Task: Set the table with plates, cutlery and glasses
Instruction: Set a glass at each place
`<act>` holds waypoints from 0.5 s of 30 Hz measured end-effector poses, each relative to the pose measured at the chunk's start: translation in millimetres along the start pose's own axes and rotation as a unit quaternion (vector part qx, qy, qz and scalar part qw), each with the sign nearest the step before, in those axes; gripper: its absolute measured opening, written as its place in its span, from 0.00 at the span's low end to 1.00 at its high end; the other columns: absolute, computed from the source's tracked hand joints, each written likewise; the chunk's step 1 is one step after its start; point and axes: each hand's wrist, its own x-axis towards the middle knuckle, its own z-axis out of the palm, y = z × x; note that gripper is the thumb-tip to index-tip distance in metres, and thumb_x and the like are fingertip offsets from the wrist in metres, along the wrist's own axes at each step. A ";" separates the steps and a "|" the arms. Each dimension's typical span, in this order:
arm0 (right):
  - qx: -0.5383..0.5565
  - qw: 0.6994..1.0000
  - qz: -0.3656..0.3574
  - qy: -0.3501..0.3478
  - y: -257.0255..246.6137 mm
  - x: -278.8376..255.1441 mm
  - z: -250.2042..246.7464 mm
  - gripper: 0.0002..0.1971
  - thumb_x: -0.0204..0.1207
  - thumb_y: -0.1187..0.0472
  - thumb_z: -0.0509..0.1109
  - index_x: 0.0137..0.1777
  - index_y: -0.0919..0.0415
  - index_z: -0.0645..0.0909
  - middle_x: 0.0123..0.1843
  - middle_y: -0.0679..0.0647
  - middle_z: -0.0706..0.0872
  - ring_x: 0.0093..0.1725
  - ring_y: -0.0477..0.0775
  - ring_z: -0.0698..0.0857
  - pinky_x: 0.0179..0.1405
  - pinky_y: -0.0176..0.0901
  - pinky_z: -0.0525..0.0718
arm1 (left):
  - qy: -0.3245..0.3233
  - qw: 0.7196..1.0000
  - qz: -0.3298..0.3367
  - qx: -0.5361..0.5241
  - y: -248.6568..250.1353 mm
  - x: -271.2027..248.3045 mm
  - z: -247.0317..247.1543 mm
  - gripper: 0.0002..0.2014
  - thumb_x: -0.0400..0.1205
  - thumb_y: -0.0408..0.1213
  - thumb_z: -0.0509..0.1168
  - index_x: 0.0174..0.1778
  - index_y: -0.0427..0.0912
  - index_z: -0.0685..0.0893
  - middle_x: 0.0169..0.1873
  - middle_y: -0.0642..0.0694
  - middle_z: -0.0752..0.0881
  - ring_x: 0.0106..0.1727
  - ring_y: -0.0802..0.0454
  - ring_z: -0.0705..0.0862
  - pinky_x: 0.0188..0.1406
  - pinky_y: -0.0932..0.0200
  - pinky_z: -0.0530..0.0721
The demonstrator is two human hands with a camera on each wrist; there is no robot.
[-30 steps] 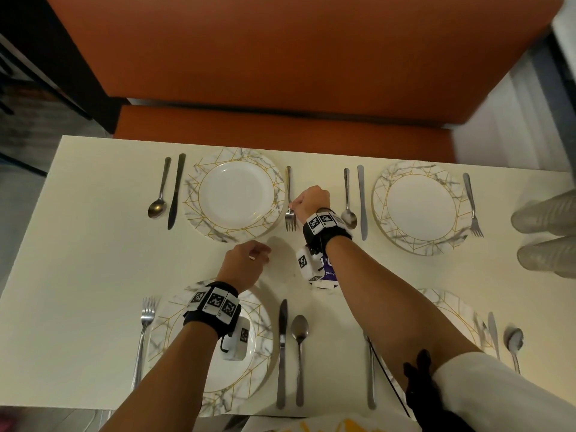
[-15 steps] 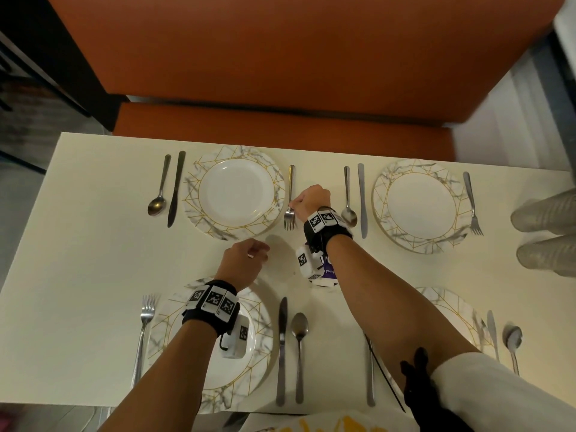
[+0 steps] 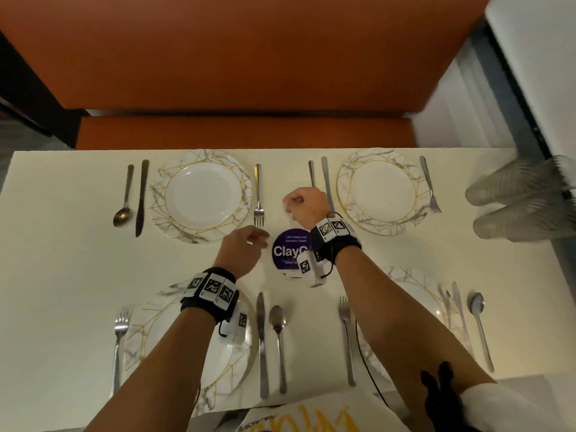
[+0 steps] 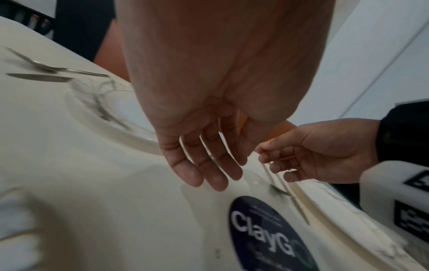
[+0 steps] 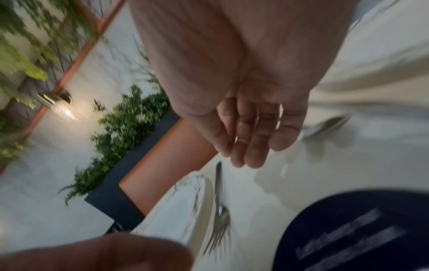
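A fork (image 3: 258, 198) lies straight on the cream table just right of the far left plate (image 3: 157, 194), tines toward me; the right wrist view shows the same fork (image 5: 219, 207) beside that plate's rim (image 5: 185, 201). My right hand (image 3: 300, 204) hovers a little right of the fork, its fingers (image 5: 250, 139) relaxed and holding nothing. Below the fork, my left hand (image 3: 249, 244) hangs over the table with loose, empty fingers (image 4: 204, 165). Two stacks of clear glasses (image 3: 523, 194) lie at the right edge.
Four marbled plates stand on the table, each with a fork, knife and spoon. A spoon (image 3: 311, 174) and knife (image 3: 327, 182) lie behind my right hand, left of the far right plate (image 3: 346, 194). A purple round sticker (image 3: 288, 251) marks the centre. An orange bench runs behind.
My right hand has let go of the fork and moved right, away from it. The fork now lies straight beside the plate. The left hand has barely moved.
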 end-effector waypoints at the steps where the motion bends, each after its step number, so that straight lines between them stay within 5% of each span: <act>1: 0.014 1.000 -0.011 0.010 4.5 -9.0 -11.8 0.09 0.79 0.60 0.69 0.45 0.58 0.91 0.40 0.50 0.93 0.33 0.43 0.87 0.42 0.42 0.89 | -0.004 1.000 0.014 0.006 10.3 2.5 7.4 0.08 0.87 0.34 0.66 0.54 0.50 0.90 0.47 0.53 0.92 0.50 0.51 0.90 0.56 0.56 0.87; 4: 0.042 0.998 -0.031 0.036 21.9 -37.0 -53.8 0.07 0.80 0.61 0.71 0.48 0.58 0.91 0.40 0.52 0.93 0.28 0.35 0.85 0.37 0.30 0.85 | -0.016 0.998 0.058 0.021 45.6 6.3 33.4 0.09 0.87 0.35 0.65 0.54 0.50 0.90 0.48 0.54 0.91 0.50 0.53 0.90 0.51 0.59 0.88; 8: 0.066 0.993 -0.038 0.093 60.7 -72.4 -124.4 0.06 0.80 0.61 0.72 0.52 0.56 0.91 0.42 0.48 0.93 0.37 0.45 0.90 0.45 0.41 0.90 | -0.039 0.992 0.120 0.021 109.6 2.2 77.2 0.10 0.88 0.33 0.64 0.56 0.48 0.91 0.46 0.55 0.91 0.46 0.58 0.90 0.47 0.66 0.86; 11: 0.103 0.983 -0.036 0.147 93.0 -99.2 -185.2 0.06 0.79 0.63 0.73 0.52 0.60 0.91 0.41 0.51 0.93 0.34 0.41 0.89 0.39 0.39 0.89 | -0.053 0.983 0.174 0.033 168.4 -3.0 116.0 0.09 0.88 0.36 0.65 0.57 0.49 0.91 0.46 0.54 0.92 0.46 0.58 0.90 0.49 0.61 0.87; 14: 0.080 0.977 -0.043 0.194 121.1 -113.5 -235.1 0.07 0.77 0.65 0.72 0.51 0.58 0.91 0.40 0.48 0.92 0.37 0.43 0.89 0.42 0.38 0.89 | -0.054 0.970 0.227 0.072 218.9 -1.8 145.1 0.08 0.88 0.40 0.66 0.58 0.52 0.90 0.49 0.57 0.90 0.47 0.62 0.88 0.47 0.67 0.84; 15: 0.060 0.971 -0.031 0.229 154.5 -127.9 -282.3 0.08 0.77 0.65 0.72 0.50 0.56 0.91 0.40 0.46 0.92 0.38 0.42 0.89 0.44 0.36 0.88 | -0.068 0.961 0.253 0.090 260.0 -5.0 188.6 0.08 0.88 0.41 0.67 0.59 0.52 0.90 0.50 0.56 0.89 0.48 0.62 0.87 0.46 0.69 0.81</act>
